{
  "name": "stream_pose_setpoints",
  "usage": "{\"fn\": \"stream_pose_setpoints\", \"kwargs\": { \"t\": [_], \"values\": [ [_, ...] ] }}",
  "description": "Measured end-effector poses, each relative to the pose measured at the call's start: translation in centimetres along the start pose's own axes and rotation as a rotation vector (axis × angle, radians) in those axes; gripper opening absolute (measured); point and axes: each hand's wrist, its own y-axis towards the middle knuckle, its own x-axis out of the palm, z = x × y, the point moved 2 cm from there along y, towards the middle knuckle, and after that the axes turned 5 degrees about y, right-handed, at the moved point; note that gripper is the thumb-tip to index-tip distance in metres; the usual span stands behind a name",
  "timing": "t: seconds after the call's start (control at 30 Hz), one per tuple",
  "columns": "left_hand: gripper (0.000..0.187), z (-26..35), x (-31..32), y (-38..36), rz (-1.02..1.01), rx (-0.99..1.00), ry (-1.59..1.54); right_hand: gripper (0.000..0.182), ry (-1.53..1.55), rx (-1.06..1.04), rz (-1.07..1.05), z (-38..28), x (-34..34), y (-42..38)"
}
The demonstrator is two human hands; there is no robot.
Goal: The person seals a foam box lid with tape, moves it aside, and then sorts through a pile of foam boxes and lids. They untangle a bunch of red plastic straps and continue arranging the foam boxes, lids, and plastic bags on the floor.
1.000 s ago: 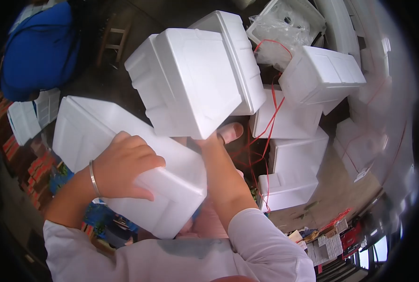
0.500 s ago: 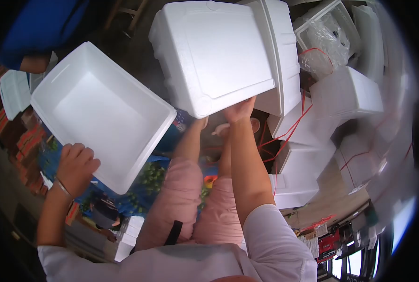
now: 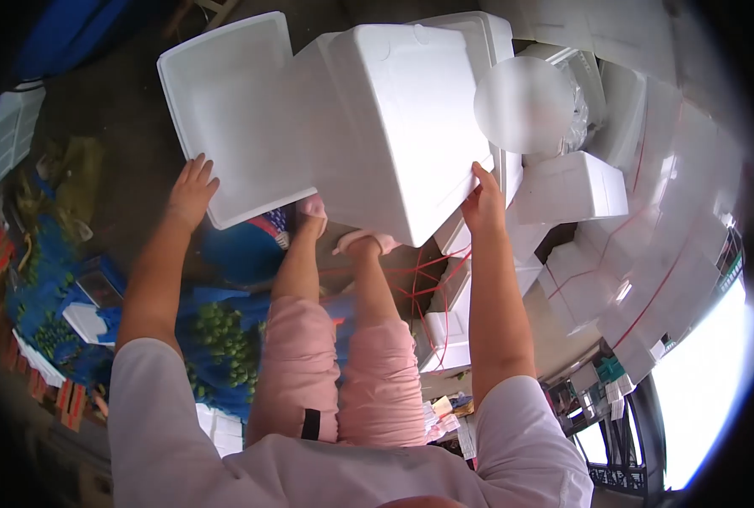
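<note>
A white foam box (image 3: 233, 110), its hollow side facing me, hangs on the left. My left hand (image 3: 194, 188) grips its lower left rim, fingers over the edge. To its right, a second white foam box (image 3: 419, 127) shows its outer side and overlaps the first one. My right hand (image 3: 484, 199) holds the lower right edge of that second box, thumb on the outer face. Another white box (image 3: 481, 35) stands right behind it.
More white foam boxes (image 3: 576, 188), some tied with red string (image 3: 445, 288), are piled on the right. Green produce on blue sheeting (image 3: 223, 334) lies beyond my legs at lower left. A blue tub (image 3: 243, 252) sits near my feet.
The hollow box has moved right and up with my left hand, closer to the second box. The second box has turned and shifted right, and my right hand has moved right along its edge.
</note>
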Motion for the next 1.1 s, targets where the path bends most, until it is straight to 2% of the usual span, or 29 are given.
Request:
{"fn": "stream_pose_setpoints", "kwargs": {
  "t": [0.03, 0.07, 0.13, 0.17, 0.2, 0.27, 0.33, 0.37, 0.4, 0.47, 0.5, 0.57, 0.6, 0.67, 0.73, 0.8, 0.87, 0.93, 1.0, 1.1],
  "values": [
    [0.029, 0.1, 1.5, 0.2, -0.016, -0.136, -0.022, 0.036, -0.011, -0.007, -0.003, -0.5, 0.0, -0.4],
    [0.029, 0.6, 0.8, 0.8, -0.019, -0.141, -0.028, 0.038, -0.087, -0.014, 0.023, -0.9, 0.0, -1.1],
    [0.037, 1.9, -2.1, 2.3, -0.110, -0.452, -0.598, 0.040, -0.168, -0.005, 0.049, -1.0, -1.2, -2.7],
    [0.041, 2.4, -2.2, 2.7, 0.074, -0.512, -0.940, 0.044, -0.165, 0.003, 0.002, -0.9, -2.3, -2.4],
    [0.041, 2.6, -4.7, 3.6, 0.088, -0.520, -0.934, 0.047, -0.161, 0.006, -0.047, -1.4, -2.0, -2.8],
    [0.049, 4.3, -8.9, 4.3, 0.037, -0.814, -1.869, 0.053, -0.113, 0.019, -0.072, -1.4, -2.4, -4.2],
    [0.062, 5.6, -10.9, 4.7, -0.308, -0.706, -2.407, 0.056, -0.109, 0.032, -0.200, -1.2, -2.9, -5.2],
    [0.068, 6.8, -10.7, 4.7, -0.400, -0.643, -2.491, 0.059, -0.115, 0.045, -0.203, -1.5, -2.4, -6.2],
    [0.067, 7.7, -11.4, 4.7, -0.345, -0.637, -2.269, 0.059, -0.113, 0.040, -0.210, -1.6, -2.4, -6.3],
    [0.065, 9.0, -8.5, 3.7, -0.448, -0.608, -2.167, 0.062, -0.122, 0.124, -0.236, -1.9, -3.0, -6.1],
    [0.065, 9.0, -9.9, 3.3, -0.449, -0.616, -2.166, 0.064, -0.122, 0.154, -0.258, -2.1, -3.2, -5.7],
    [0.069, 9.6, -13.1, 1.7, -0.607, -0.689, -2.494, 0.066, -0.129, 0.178, -0.347, -2.2, -3.8, -4.6],
    [0.069, 10.3, -13.8, 1.2, -0.591, -0.707, -2.494, 0.069, -0.139, 0.193, -0.440, -2.4, -3.5, -3.9],
    [0.063, 12.3, -15.6, 0.2, -0.414, -0.741, -2.586, 0.067, -0.133, 0.224, -0.470, -2.5, -3.5, -3.8],
    [0.069, 15.2, -18.5, -0.7, -0.414, -0.702, -2.569, 0.064, -0.223, 0.357, -0.407, -3.4, -3.6, -4.5],
    [0.076, 18.9, -21.0, -2.3, -0.160, -0.871, -2.434, 0.064, -0.252, 0.298, -0.459, -4.3, -4.8, -4.3],
    [0.069, 21.6, -25.0, -3.6, -0.070, -0.940, -2.500, 0.065, -0.424, 0.139, -0.526, -5.8, -5.7, -5.2],
    [0.069, 23.4, -28.6, -4.6, -0.046, -0.922, -2.436, 0.067, -0.412, 0.155, -0.569, -7.4, -7.6, -5.9],
    [0.069, 25.1, -31.8, -4.8, 0.003, -0.882, -2.374, 0.068, -0.259, 0.376, -0.636, -9.0, -9.0, -6.8],
    [0.069, 26.4, -34.9, -5.3, 0.009, -0.949, -2.313, 0.067, -0.130, 0.286, -0.683, -10.2, -10.7, -8.0]
  ]
}}
